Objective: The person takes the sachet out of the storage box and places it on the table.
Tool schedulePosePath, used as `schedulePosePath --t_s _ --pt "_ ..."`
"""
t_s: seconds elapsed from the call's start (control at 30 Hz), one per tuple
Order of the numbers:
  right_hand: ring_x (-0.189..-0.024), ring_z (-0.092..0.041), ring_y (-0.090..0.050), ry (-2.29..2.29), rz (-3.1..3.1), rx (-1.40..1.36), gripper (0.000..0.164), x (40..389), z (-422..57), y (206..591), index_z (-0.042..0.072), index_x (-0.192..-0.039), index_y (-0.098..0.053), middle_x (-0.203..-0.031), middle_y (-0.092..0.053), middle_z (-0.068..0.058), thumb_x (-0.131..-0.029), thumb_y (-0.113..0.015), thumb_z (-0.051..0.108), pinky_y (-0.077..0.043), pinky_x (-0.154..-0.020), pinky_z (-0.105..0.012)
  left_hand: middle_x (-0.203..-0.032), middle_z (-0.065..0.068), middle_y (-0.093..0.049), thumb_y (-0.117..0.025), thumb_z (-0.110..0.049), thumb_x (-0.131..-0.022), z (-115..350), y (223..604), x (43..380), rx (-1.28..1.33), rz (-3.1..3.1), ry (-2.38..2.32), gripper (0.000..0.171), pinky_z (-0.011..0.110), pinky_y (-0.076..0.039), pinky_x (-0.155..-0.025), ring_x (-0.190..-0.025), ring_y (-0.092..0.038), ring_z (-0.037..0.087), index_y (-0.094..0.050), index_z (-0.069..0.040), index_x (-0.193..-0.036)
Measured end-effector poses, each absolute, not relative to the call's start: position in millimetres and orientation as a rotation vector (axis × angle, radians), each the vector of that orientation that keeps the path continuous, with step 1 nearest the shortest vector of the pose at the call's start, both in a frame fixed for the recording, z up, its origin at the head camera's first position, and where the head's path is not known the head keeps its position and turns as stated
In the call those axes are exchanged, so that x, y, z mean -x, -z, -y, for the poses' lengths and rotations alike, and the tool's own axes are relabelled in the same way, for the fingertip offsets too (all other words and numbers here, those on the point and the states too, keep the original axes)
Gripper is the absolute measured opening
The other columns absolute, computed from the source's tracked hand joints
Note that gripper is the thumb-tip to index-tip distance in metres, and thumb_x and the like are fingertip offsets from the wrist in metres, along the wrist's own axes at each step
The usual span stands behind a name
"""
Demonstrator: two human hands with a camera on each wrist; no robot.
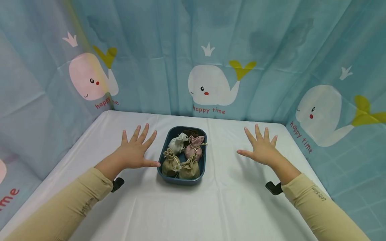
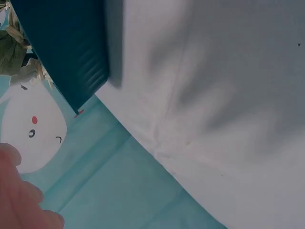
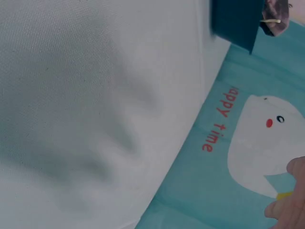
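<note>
In the head view a dark blue bin (image 1: 182, 181) stands on the white table, holding several small drawstring pouches. A white pouch (image 1: 177, 144) and a pink pouch (image 1: 194, 149) sit toward the back, with a brown pouch (image 1: 190, 133) partly hidden behind them. At the front are two olive-tan pouches, the left one (image 1: 171, 164) beside the right one (image 1: 190, 169). My left hand (image 1: 134, 150) hovers left of the bin with fingers spread, its thumb tip overlapping the bin's edge in this view. Well to the right, my right hand (image 1: 261, 147) is also spread and holds nothing.
A white cloth (image 1: 193, 214) covers the table. Blue curtains (image 1: 156, 83) printed with whales and "happy time" hang behind it and along both sides. Black wrist straps (image 1: 273, 188) show below the sleeves, and both hands cast shadows on the cloth.
</note>
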State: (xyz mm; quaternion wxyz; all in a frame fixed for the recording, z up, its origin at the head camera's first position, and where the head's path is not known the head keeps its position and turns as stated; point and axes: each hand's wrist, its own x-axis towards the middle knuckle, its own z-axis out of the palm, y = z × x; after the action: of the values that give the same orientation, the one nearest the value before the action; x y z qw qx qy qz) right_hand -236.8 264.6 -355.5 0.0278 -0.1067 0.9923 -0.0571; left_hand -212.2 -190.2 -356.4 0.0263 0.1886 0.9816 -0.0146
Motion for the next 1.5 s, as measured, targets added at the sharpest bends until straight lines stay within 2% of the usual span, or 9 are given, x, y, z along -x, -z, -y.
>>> schedulePosePath --t_s 0.2,0.37,0.53,0.73,0.97,1.23,1.5 --pt "-0.128 -0.046 0.027 0.202 -3.050 0.350 0.102 237.1 -261.5 356.7 0.024 -0.148 0.002 -0.149 0.015 -0.021 -0.074 -0.043 0.078 0.012 -0.088 -0.074 -0.150 0.014 0.017 -0.043 -0.085 -0.065 188.2 359.8 209.8 -0.618 -3.032 0.017 0.114 0.070 0.017 -0.091 -0.135 0.013 0.041 -0.003 -0.019 -0.149" --pt "-0.128 -0.045 0.027 0.210 -3.044 0.366 0.102 238.2 -260.2 359.4 0.024 -0.148 0.002 -0.150 0.016 -0.020 -0.074 -0.041 0.079 0.012 -0.089 -0.074 -0.150 0.012 0.020 -0.038 -0.088 -0.063 187.3 367.8 211.0 -0.622 -3.028 0.045 0.115 0.070 0.015 -0.092 -0.136 0.014 0.039 0.000 -0.022 -0.148" --pt "-0.129 -0.047 0.024 0.227 -3.040 0.387 0.102 237.8 -258.0 360.9 0.024 -0.149 0.001 -0.150 0.014 -0.021 -0.074 -0.041 0.079 0.012 -0.089 -0.074 -0.150 0.011 0.021 -0.040 -0.087 -0.064 184.5 374.0 211.4 -0.642 -3.026 0.029 0.115 0.070 0.016 -0.091 -0.136 0.014 0.039 0.001 -0.021 -0.148" --pt "-0.129 -0.046 0.024 0.213 -3.032 0.378 0.100 236.4 -255.6 358.5 0.024 -0.149 0.001 -0.150 0.014 -0.021 -0.076 -0.042 0.077 0.012 -0.089 -0.074 -0.151 0.012 0.018 -0.042 -0.086 -0.063 180.0 379.3 208.5 -0.663 -3.003 -0.001 0.116 0.070 0.015 -0.092 -0.136 0.011 0.039 0.000 -0.020 -0.148" --pt "-0.130 -0.047 0.023 0.209 -3.026 0.385 0.103 234.7 -254.4 357.0 0.023 -0.149 0.000 -0.150 0.014 -0.021 -0.072 -0.038 0.081 0.011 -0.089 -0.074 -0.152 0.013 0.014 -0.039 -0.089 -0.061 173.3 385.5 206.5 -0.682 -2.997 -0.011 0.118 0.071 0.010 -0.093 -0.137 0.010 0.037 -0.004 -0.018 -0.149" --pt "-0.131 -0.046 0.021 0.203 -3.032 0.396 0.098 235.3 -254.8 360.4 0.024 -0.149 -0.001 -0.150 0.013 -0.020 -0.078 -0.046 0.072 0.010 -0.090 -0.074 -0.152 0.012 0.013 -0.044 -0.086 -0.062 166.9 389.8 202.7 -0.700 -2.979 -0.031 0.118 0.071 0.010 -0.094 -0.137 0.008 0.037 -0.007 -0.015 -0.149" --pt "-0.131 -0.047 0.021 0.208 -3.020 0.432 0.103 235.5 -255.7 361.2 0.022 -0.149 -0.001 -0.150 0.013 -0.021 -0.073 -0.039 0.080 0.009 -0.090 -0.074 -0.152 0.013 0.012 -0.038 -0.089 -0.060 162.8 397.7 201.6 -0.710 -2.958 -0.027 0.123 0.071 0.005 -0.096 -0.138 0.005 0.035 -0.005 -0.010 -0.148"
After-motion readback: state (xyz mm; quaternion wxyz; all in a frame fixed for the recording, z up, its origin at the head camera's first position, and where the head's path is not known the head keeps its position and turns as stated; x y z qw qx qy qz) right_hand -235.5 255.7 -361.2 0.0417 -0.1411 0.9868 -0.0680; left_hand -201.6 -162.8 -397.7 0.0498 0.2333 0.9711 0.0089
